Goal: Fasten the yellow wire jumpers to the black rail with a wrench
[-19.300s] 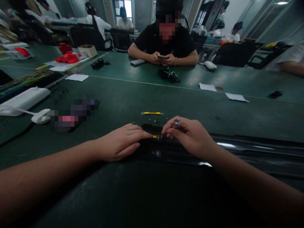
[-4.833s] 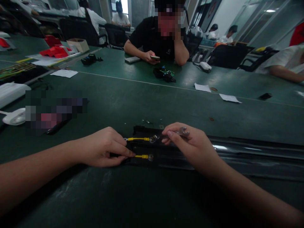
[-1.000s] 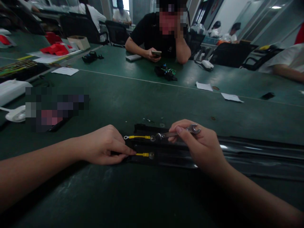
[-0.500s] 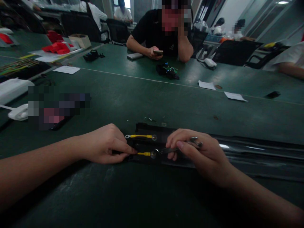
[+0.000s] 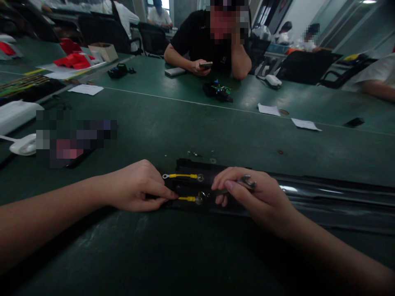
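Observation:
My left hand [image 5: 143, 187] is closed, its thumb and forefinger pinching the free end of the nearer yellow wire [image 5: 187, 199]. That wire's other end is fixed at a round metal fastener [image 5: 199, 199] on a long black panel [image 5: 234, 210]. Held in my right hand [image 5: 257, 197] is a metal wrench [image 5: 220, 191]; one end lies at this fastener and its open jaw sticks up past my thumb. Farther from me, a second yellow wire [image 5: 182, 176] runs from another fastener to a loose ring terminal [image 5: 166, 176]. My left fingers hide the nearer wire's tip.
Left on the green table [image 5: 148, 123] are a blurred-out phone [image 5: 75, 162], a white cable plug [image 5: 23, 144] and a white case [image 5: 18, 117]. Small bits lie behind the panel. Opposite, a person [image 5: 191, 45] holds a phone, near a black device [image 5: 217, 91]. Paper slips [image 5: 268, 109] lie right.
My right hand and the wrench have shifted slightly left, the wrench turning a little about the fastener. My left hand keeps its pinch on the wire.

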Action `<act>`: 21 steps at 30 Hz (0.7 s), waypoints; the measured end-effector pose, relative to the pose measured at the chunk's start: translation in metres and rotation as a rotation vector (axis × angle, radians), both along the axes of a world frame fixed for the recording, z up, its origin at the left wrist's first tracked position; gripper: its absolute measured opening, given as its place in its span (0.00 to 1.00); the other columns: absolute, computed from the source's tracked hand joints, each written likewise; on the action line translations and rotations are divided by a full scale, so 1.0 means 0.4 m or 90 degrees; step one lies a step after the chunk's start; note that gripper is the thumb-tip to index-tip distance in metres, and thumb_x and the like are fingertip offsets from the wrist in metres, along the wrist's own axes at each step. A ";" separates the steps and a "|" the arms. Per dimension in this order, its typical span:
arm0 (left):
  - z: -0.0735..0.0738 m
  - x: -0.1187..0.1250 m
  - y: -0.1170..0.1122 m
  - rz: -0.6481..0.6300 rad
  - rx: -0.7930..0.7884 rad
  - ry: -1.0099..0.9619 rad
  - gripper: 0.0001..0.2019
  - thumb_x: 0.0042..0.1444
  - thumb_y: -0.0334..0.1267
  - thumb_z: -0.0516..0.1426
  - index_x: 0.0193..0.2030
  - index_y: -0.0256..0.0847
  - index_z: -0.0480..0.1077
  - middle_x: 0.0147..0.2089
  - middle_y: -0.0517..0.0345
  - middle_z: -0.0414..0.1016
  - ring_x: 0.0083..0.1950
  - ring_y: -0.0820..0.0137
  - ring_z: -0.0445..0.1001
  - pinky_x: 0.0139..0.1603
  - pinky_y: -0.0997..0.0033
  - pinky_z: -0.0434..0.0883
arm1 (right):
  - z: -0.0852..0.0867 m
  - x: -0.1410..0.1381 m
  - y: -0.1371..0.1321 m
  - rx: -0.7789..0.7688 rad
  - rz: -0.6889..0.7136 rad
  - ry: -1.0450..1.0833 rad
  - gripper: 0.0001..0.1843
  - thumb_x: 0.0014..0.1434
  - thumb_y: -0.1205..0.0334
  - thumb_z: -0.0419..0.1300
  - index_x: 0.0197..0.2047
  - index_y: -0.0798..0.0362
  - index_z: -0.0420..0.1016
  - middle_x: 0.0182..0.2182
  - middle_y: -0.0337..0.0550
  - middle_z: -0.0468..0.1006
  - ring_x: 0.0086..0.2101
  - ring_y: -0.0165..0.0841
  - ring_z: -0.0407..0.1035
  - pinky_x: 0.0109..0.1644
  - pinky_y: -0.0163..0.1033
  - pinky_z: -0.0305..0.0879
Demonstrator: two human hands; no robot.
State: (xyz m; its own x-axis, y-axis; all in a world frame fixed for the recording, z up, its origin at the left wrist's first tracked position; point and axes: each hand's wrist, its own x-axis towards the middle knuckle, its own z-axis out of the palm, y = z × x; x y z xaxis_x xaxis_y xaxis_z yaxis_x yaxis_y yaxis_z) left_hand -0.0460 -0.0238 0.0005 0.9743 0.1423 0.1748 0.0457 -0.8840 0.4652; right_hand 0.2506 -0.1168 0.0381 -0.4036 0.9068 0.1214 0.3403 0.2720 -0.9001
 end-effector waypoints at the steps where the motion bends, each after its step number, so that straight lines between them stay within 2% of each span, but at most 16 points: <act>1: 0.001 0.000 0.000 0.001 -0.002 -0.001 0.14 0.67 0.33 0.57 0.56 0.42 0.77 0.32 0.56 0.81 0.29 0.70 0.78 0.29 0.68 0.66 | 0.000 -0.001 0.001 0.003 0.002 0.000 0.10 0.71 0.66 0.54 0.39 0.54 0.75 0.36 0.44 0.80 0.31 0.29 0.78 0.35 0.34 0.76; 4: 0.004 0.001 -0.002 0.002 -0.002 -0.005 0.13 0.67 0.32 0.57 0.56 0.41 0.77 0.31 0.56 0.81 0.28 0.70 0.77 0.29 0.68 0.66 | -0.005 0.002 0.005 0.023 0.022 -0.010 0.07 0.71 0.64 0.57 0.39 0.54 0.74 0.36 0.42 0.79 0.31 0.28 0.77 0.36 0.34 0.76; 8: 0.004 0.002 -0.002 0.002 0.002 0.001 0.13 0.67 0.32 0.57 0.55 0.40 0.77 0.30 0.57 0.80 0.28 0.69 0.77 0.29 0.67 0.66 | -0.018 0.009 0.014 0.109 0.057 -0.016 0.07 0.68 0.60 0.63 0.39 0.53 0.75 0.36 0.42 0.79 0.35 0.31 0.78 0.39 0.36 0.75; 13: 0.004 0.002 -0.001 0.002 0.005 0.001 0.13 0.67 0.33 0.56 0.54 0.40 0.78 0.30 0.57 0.80 0.28 0.69 0.77 0.29 0.67 0.65 | -0.024 0.007 0.019 0.210 0.082 -0.004 0.13 0.60 0.55 0.72 0.36 0.53 0.75 0.34 0.41 0.80 0.34 0.31 0.77 0.39 0.35 0.73; 15: 0.006 0.000 -0.002 0.003 0.007 0.007 0.13 0.67 0.33 0.56 0.54 0.41 0.78 0.30 0.57 0.80 0.28 0.69 0.77 0.29 0.67 0.65 | -0.019 0.006 0.017 0.224 0.096 -0.015 0.11 0.61 0.58 0.71 0.36 0.54 0.75 0.34 0.41 0.80 0.34 0.30 0.76 0.39 0.34 0.72; 18: 0.007 -0.001 -0.004 0.005 0.008 0.008 0.13 0.67 0.33 0.56 0.54 0.41 0.78 0.30 0.57 0.80 0.28 0.69 0.77 0.29 0.67 0.65 | -0.012 0.009 0.009 0.205 0.101 -0.041 0.03 0.68 0.66 0.63 0.39 0.55 0.75 0.37 0.43 0.80 0.38 0.29 0.76 0.43 0.34 0.71; 21: 0.009 0.000 -0.005 0.003 0.002 0.002 0.12 0.67 0.33 0.56 0.53 0.40 0.78 0.31 0.56 0.81 0.29 0.69 0.78 0.30 0.68 0.66 | -0.011 0.014 0.004 0.183 0.104 -0.041 0.04 0.70 0.69 0.58 0.43 0.55 0.74 0.40 0.44 0.79 0.41 0.29 0.75 0.47 0.34 0.70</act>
State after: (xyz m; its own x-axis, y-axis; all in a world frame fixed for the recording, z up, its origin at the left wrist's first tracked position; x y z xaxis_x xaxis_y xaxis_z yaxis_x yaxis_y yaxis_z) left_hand -0.0458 -0.0258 0.0040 0.9741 0.1457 0.1730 0.0504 -0.8853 0.4622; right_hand 0.2561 -0.1154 0.0338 -0.5560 0.7620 0.3321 0.3243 0.5667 -0.7574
